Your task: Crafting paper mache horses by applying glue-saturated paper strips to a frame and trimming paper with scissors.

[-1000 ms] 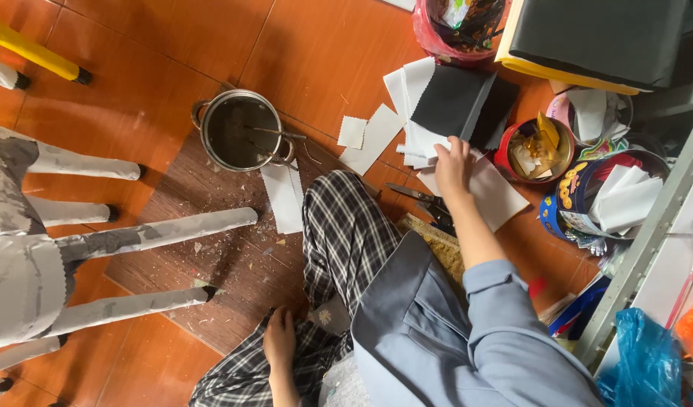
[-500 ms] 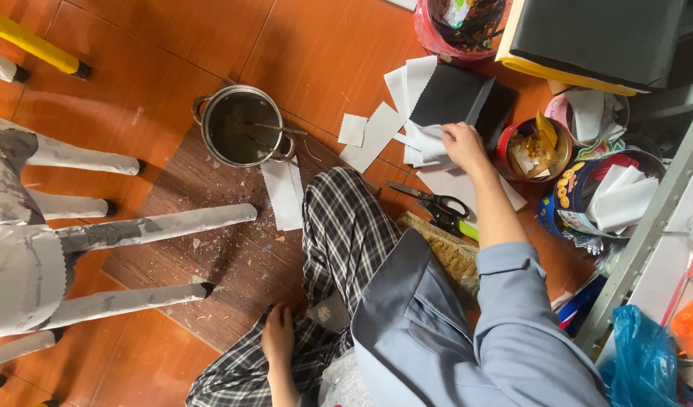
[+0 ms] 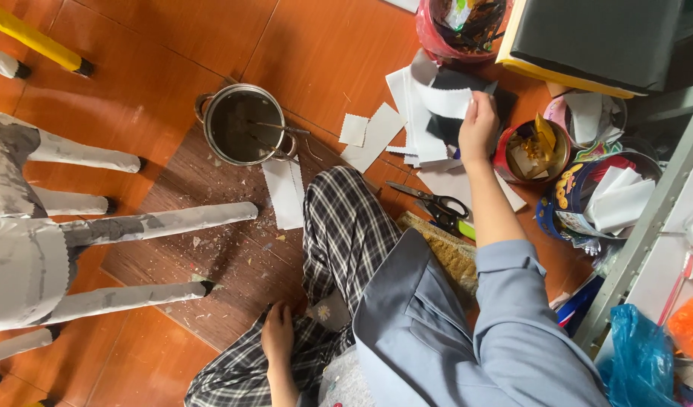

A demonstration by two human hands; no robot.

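My right hand (image 3: 478, 128) reaches forward over a heap of cut paper pieces (image 3: 407, 113) on the orange tiled floor and pinches a white piece with a zigzag edge (image 3: 443, 102), lifted over a black sheet (image 3: 452, 79). My left hand (image 3: 279, 338) rests flat, fingers apart, at the edge of a brown wooden board (image 3: 226, 264) beside my plaid trouser leg (image 3: 346, 234). On the floor by my right forearm lie black-handled scissors (image 3: 435, 203). A metal pot (image 3: 245, 124) with dark liquid and a stick in it stands on the board's far corner, with a white paper strip (image 3: 285, 192) in front of it.
A grey paper-covered animal figure (image 3: 52, 249) with long legs stands at the left. A red tin of scraps (image 3: 531, 154), a blue round tin of white papers (image 3: 610, 200), a red bucket (image 3: 459, 22) and a black box (image 3: 595, 38) crowd the right. A metal shelf frame (image 3: 652, 218) and blue bag (image 3: 637, 354) border them.
My right hand has moved from the lower papers farther forward and has picked up a white zigzag-edged piece. The scissors are now uncovered. My left hand has stayed in place.
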